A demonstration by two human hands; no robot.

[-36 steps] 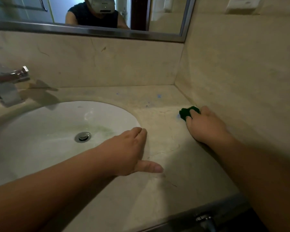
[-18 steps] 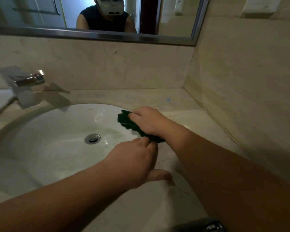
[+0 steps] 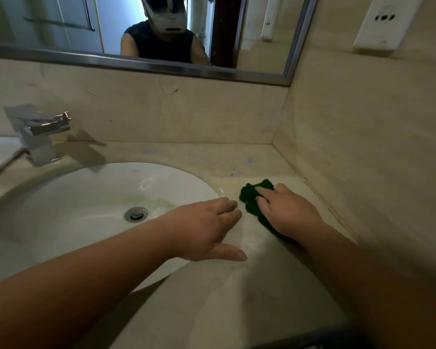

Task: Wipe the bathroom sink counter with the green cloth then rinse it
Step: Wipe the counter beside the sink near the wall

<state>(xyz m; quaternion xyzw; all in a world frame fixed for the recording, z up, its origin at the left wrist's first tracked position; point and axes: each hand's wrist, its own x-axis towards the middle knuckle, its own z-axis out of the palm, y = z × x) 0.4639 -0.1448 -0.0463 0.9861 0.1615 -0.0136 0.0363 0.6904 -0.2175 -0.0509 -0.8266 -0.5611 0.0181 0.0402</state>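
The dark green cloth (image 3: 251,197) lies flat on the beige stone counter (image 3: 237,293), just right of the white sink basin (image 3: 68,205). My right hand (image 3: 285,210) presses down on the cloth with its fingers spread over it; most of the cloth is hidden under the palm. My left hand (image 3: 207,227) rests flat on the counter at the basin's right rim, fingers apart, holding nothing. The two hands are a small gap apart.
A chrome faucet (image 3: 40,132) stands at the back left of the basin, with the drain (image 3: 136,213) at the basin's bottom. A side wall (image 3: 363,159) closes the counter on the right. Above the backsplash hangs a mirror (image 3: 136,28). Small blue specks dot the back of the counter.
My right hand has slid the cloth from the far right corner to the basin's rim, then back rightward onto the counter. The left hand has stayed planted by the rim.
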